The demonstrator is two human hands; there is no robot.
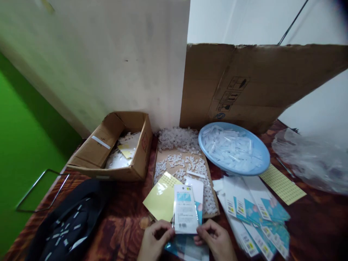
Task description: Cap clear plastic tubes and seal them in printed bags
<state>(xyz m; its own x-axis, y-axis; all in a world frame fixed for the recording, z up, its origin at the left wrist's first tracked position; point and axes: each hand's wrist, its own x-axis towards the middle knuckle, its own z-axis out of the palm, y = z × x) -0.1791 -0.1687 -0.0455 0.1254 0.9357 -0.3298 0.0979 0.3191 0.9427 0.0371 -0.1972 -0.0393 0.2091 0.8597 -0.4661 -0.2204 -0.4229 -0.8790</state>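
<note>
Near the front edge of the table, a white printed packaging card (186,214) with a small yellow label and a barcode is held upright. My left hand (159,237) pinches its lower left corner, and my right hand (213,237) grips the lower right one. A glossy, see-through blue packet (187,248) lies under the card between my hands; whether the two are joined I cannot tell. Behind the card are a yellow sticker sheet (160,197) and another white-and-blue card (199,192). They rest on a cardboard tray (172,165) strewn with small white plastic pieces (178,139).
At right, labelled blue-and-white packets (255,214) lie fanned beside another yellow sticker sheet (285,185). Behind them a blue basin (261,163) holds clear plastic strips. A cardboard box (140,156) and a black cap-like item (73,217) are at left; crumpled plastic (312,159) lies far right.
</note>
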